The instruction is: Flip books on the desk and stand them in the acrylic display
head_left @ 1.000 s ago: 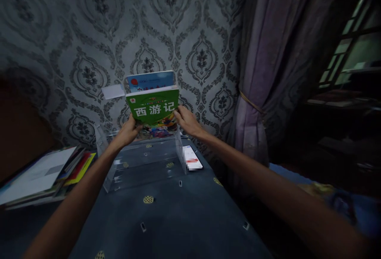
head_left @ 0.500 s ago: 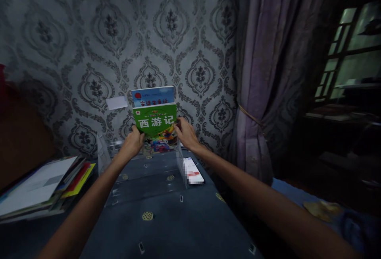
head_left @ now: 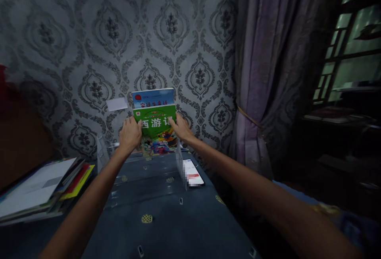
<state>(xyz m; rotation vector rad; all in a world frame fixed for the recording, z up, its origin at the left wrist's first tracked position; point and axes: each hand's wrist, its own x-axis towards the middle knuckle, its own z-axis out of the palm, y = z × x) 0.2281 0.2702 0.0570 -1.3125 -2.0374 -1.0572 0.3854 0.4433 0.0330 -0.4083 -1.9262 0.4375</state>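
Note:
A green picture book (head_left: 157, 134) with white title characters stands upright near the wall, its cover facing me. Behind it the top of a blue book (head_left: 153, 97) sticks up. My left hand (head_left: 131, 132) grips the green book's left edge, thumb on the cover. On the right edge, my right hand (head_left: 181, 127) holds it the same way, its thumb over the last title character. Both books are at the back of a clear plastic rack (head_left: 179, 157), whose side panels rise left and right of them. Whether the fingers also touch the blue book is hidden.
A lit phone (head_left: 193, 172) lies just right of the rack on the dark patterned tablecloth (head_left: 166, 235). At left is a stack of books and papers (head_left: 38, 189). A purple curtain (head_left: 253, 72) hangs to the right of the patterned wall (head_left: 171, 24).
Both hands have slid up the green book's sides, and their thumbs now lie on the cover. The book itself has hardly moved.

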